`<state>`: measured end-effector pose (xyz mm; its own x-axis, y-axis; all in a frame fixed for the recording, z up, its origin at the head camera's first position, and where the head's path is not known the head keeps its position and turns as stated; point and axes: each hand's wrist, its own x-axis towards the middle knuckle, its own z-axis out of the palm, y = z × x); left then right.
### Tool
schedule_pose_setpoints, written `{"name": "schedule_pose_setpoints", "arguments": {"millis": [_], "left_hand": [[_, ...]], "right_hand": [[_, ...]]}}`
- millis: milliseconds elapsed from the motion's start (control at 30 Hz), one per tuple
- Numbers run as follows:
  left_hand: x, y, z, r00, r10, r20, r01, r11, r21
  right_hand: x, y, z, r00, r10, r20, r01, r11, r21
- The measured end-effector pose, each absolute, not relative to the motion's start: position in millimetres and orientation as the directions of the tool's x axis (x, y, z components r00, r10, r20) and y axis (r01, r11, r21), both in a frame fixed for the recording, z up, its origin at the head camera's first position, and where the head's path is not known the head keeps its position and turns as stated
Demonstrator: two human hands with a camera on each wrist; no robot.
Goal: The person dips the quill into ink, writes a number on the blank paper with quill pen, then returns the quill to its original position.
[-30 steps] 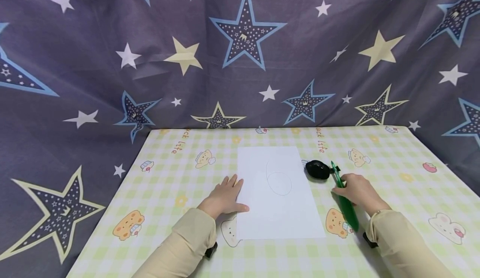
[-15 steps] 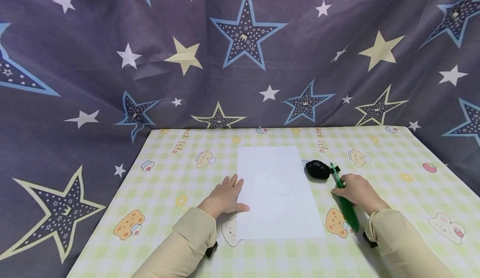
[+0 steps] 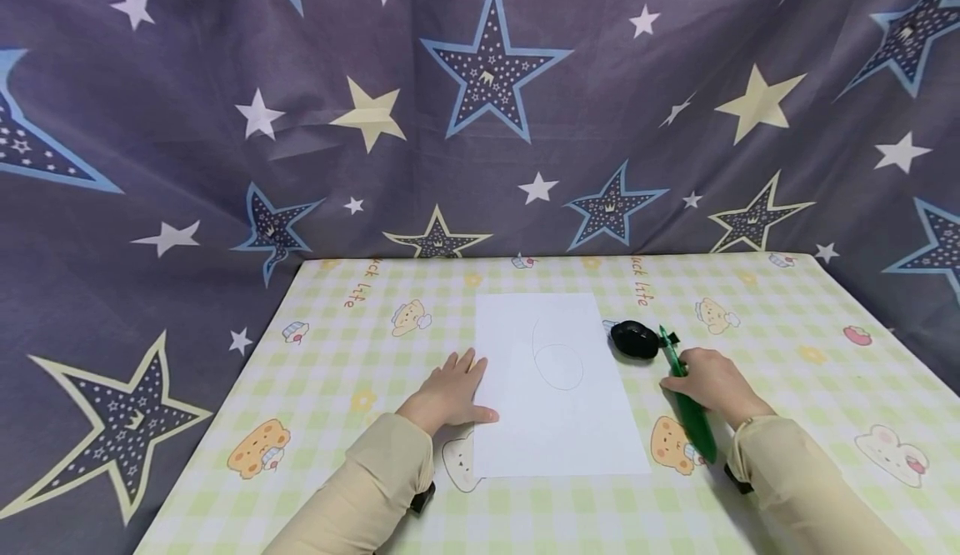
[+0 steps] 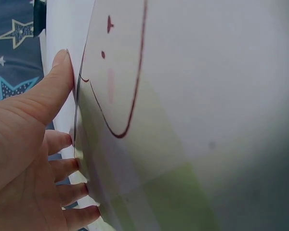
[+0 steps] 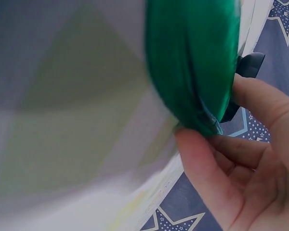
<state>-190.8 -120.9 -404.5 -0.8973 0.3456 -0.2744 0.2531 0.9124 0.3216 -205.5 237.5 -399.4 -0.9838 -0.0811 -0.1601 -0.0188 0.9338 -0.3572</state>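
A white sheet of paper lies on the table, with a large thin 6 drawn on its upper half. My left hand rests spread at the left edge of the paper, thumb over the edge. In the left wrist view, the fingertips press the tabletop. My right hand pinches a long, glossy green leaf-shaped thing, narrow at its far end and broad at the near end. Thumb and fingers close round it in the right wrist view, where its broad part fills the top.
Between the paper and the right hand sits a black rounded object, its small black stub right at the green thing's narrow end. A green checked tablecloth with cartoon prints covers the table. Behind it hangs a dark curtain with stars.
The right hand and the green thing have shifted very slightly left in the head view. The left hand and paper stay where they were.
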Motion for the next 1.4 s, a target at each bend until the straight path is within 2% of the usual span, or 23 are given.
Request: {"name": "schedule_pose_setpoints", "arguments": {"millis": [533, 800, 1100, 1400], "left_hand": [[-193.9, -116.2, -397.4, -0.880, 0.337, -0.336, 0.249, 0.928, 0.278], [-194.1, -110.2, -393.4, -0.870, 0.341, -0.356, 0.252, 0.928, 0.274], [-192.1, -103.8, -387.5, -0.875, 0.356, -0.328, 0.292, 0.929, 0.229], [-202.7, -105.5, -373.0, -0.893, 0.352, -0.280, 0.294, 0.928, 0.229]], "right_hand": [[-204.3, 237.7, -398.3, -0.985, -0.095, -0.143, -0.043, 0.942, -0.333], [-204.1, 242.2, -390.0, -0.983, -0.092, -0.158, -0.029, 0.931, -0.363], [-210.1, 242.0, -361.8, -0.987, -0.131, -0.088, -0.097, 0.943, -0.319], [-217.5, 232.8, -338.6, -0.989, -0.140, 0.044, -0.147, 0.945, -0.292]]}}
